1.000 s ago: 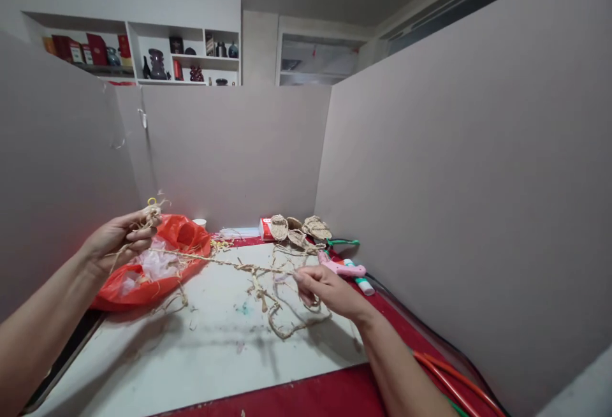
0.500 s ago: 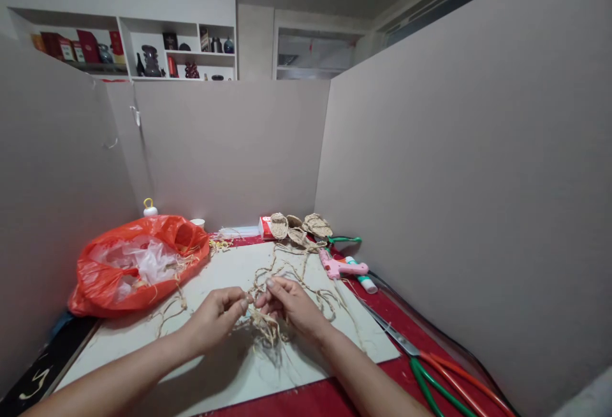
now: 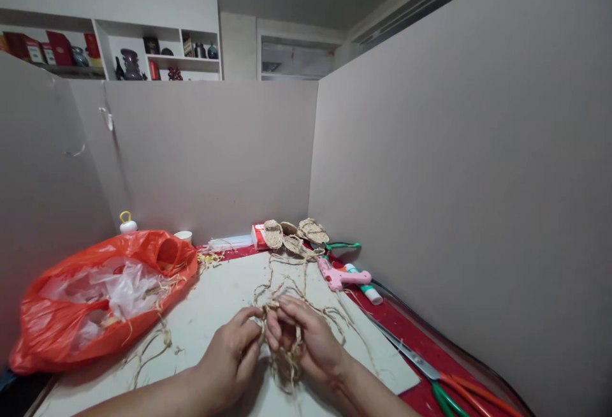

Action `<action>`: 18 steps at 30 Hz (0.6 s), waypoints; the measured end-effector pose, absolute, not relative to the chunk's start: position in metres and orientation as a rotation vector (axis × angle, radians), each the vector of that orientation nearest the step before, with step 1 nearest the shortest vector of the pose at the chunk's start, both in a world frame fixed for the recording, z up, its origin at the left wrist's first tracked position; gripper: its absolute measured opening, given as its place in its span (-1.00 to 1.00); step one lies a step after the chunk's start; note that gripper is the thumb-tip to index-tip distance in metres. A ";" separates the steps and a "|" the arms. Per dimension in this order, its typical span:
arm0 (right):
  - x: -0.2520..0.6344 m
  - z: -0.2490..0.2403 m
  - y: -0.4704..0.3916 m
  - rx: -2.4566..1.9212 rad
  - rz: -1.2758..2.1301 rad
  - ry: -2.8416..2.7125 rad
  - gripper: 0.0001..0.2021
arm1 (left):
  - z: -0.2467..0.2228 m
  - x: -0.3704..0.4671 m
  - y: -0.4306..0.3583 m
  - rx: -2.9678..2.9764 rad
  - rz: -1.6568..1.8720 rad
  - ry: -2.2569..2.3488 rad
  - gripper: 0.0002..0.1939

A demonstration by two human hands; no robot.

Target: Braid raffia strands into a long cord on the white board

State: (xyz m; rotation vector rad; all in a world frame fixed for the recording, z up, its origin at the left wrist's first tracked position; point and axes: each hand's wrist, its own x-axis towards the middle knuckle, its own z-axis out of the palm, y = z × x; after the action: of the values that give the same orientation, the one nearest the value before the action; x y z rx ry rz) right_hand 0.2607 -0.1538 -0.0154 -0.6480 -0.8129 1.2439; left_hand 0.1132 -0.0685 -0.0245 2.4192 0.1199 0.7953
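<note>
Over the white board, my two hands nearly meet around a piece of straw cord. My left hand is closed, its thumb and fingertips pinching the cord at its left side. My right hand curls around the same cord, with a strand running over its fingers and a bundle of straw hanging below. Part of the work is hidden by the fingers. Loose twisted straw ropes trail from behind the hands toward several small woven straw soles at the back of the board.
An open red plastic bag with straw lies at left. Along the right are a pink glue gun, a white-and-green tube, green-handled pliers and large scissors. Grey partitions enclose the table.
The view has shifted slightly. My hands have drawn closer together and lower, and the right hand has turned, its fingers now curled around the cord with the straw bundle under it.
</note>
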 end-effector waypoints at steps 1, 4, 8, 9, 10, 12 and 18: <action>0.259 -0.017 -0.153 -0.636 1.281 -0.811 -0.69 | -0.029 0.116 -0.067 2.414 0.788 0.104 -0.81; 0.253 -0.024 -0.153 -0.618 1.406 -0.816 -0.70 | -0.040 0.119 -0.064 2.400 0.756 0.076 -0.82; 0.251 -0.026 -0.158 -0.627 1.533 -0.826 -0.69 | -0.046 0.118 -0.064 2.347 0.747 0.032 -0.84; 0.254 -0.024 -0.160 -0.638 1.544 -0.829 -0.67 | -0.045 0.117 -0.064 2.348 0.757 0.024 -0.85; 0.258 -0.021 -0.162 -0.655 1.543 -0.830 -0.64 | -0.044 0.116 -0.064 2.357 0.772 0.019 -0.86; 0.272 -0.015 -0.165 -0.706 1.497 -0.829 -0.57 | -0.040 0.113 -0.064 2.385 0.803 0.006 -0.87; 0.314 -0.004 -0.163 -0.968 1.205 -0.764 -0.60 | -0.026 0.104 -0.064 2.501 0.799 -0.131 -0.89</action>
State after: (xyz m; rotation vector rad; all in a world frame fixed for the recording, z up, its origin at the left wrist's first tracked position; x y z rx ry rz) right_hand 0.3141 -0.1631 -0.0037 -0.9683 -0.7637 1.2052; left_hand 0.1045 -0.0641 -0.0265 2.5010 -0.1314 0.7986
